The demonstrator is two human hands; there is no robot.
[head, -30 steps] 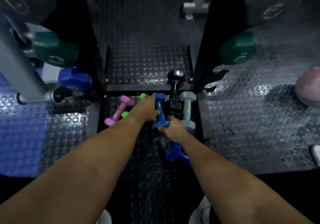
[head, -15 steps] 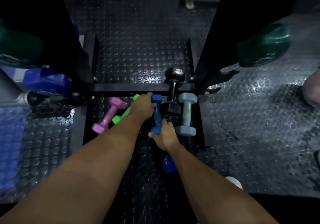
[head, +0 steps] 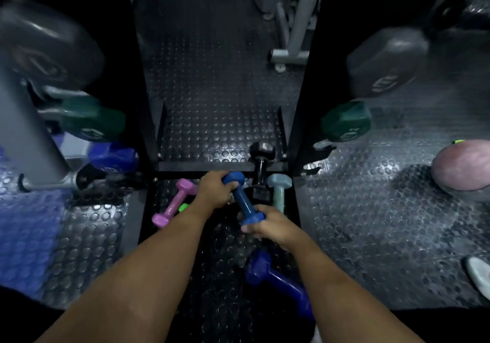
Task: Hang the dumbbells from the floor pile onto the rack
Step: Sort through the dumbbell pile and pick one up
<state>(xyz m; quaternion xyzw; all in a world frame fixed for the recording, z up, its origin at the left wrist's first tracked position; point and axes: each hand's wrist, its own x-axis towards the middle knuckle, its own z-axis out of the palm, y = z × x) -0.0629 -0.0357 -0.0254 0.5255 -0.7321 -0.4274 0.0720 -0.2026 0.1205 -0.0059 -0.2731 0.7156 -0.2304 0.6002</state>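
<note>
**Q:** Studded rubber flooring [head: 217,99] fills the field. What stands on it?

**A:** Two black rack uprights [head: 143,99] frame a narrow bay, joined low down by a black crossbar [head: 201,167]. Large dumbbells hang to either side: a grey head [head: 384,64] and a green head [head: 346,124] on the right, a green one [head: 90,120] and a blue one [head: 116,157] on the left, all blurred.

**Q:** Where is the floor pile?

**A:** Just in front of the crossbar. It comprises a pink dumbbell [head: 173,203], a green dumbbell [head: 183,207] mostly hidden by the left forearm, a black dumbbell [head: 261,162] lying across the crossbar, and a pale teal dumbbell [head: 279,191] beside it. A dark blue dumbbell [head: 275,279] lies nearer the viewer, partly under the right forearm.

**Q:** Which item is being handled?

**A:** The medium blue dumbbell [head: 243,199], which lies tilted between the two hands, its far head toward the crossbar.

**Q:** How do the hands hold it?

**A:** The left hand [head: 213,190] has its fingers curled round the far head. The right hand [head: 267,224] grips the near head, thumb wrapped beneath it.

**Q:** Anything else in the field?

**A:** A pinkish ball [head: 462,167] at the right edge, and a pale shoe [head: 480,273] below it.
</note>
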